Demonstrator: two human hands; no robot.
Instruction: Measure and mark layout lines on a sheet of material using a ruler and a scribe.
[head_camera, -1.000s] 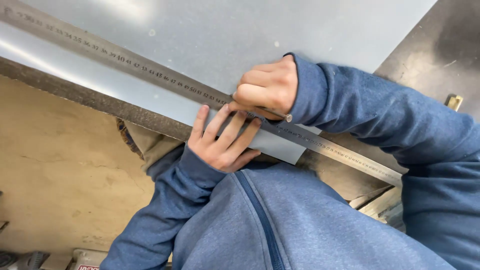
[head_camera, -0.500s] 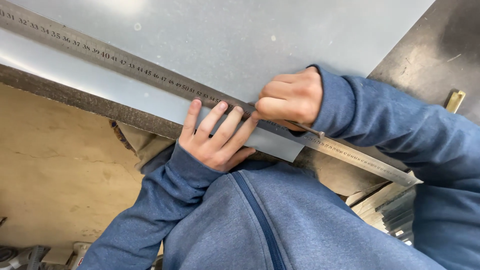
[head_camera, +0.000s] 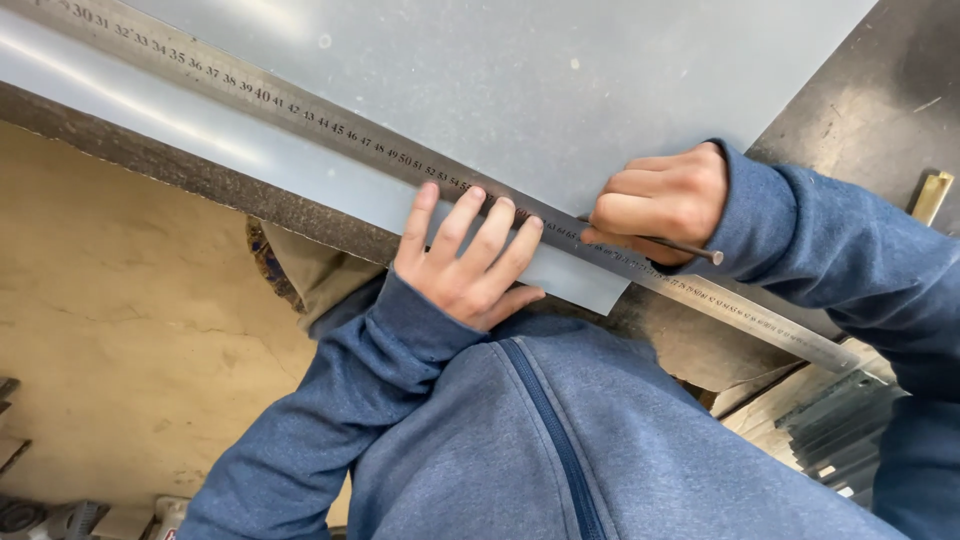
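Observation:
A long steel ruler (head_camera: 300, 112) lies slantwise across a grey metal sheet (head_camera: 520, 90) on the workbench. My left hand (head_camera: 465, 258) presses flat on the ruler and the sheet's near edge, fingers spread. My right hand (head_camera: 665, 200) is closed around a thin dark metal scriber (head_camera: 690, 248), whose tip rests against the ruler's far edge near the sheet's corner. The scriber's tip is hidden under my fingers.
The dark workbench top (head_camera: 870, 100) shows to the right, its rusty edge (head_camera: 180, 170) running below the sheet. Stacked metal strips (head_camera: 830, 430) lie at lower right. A beige concrete floor (head_camera: 130, 350) is at left, with tools at the bottom left corner.
My right hand with the scriber has slid right along the ruler toward the sheet's corner. My left hand stays pressed on the ruler.

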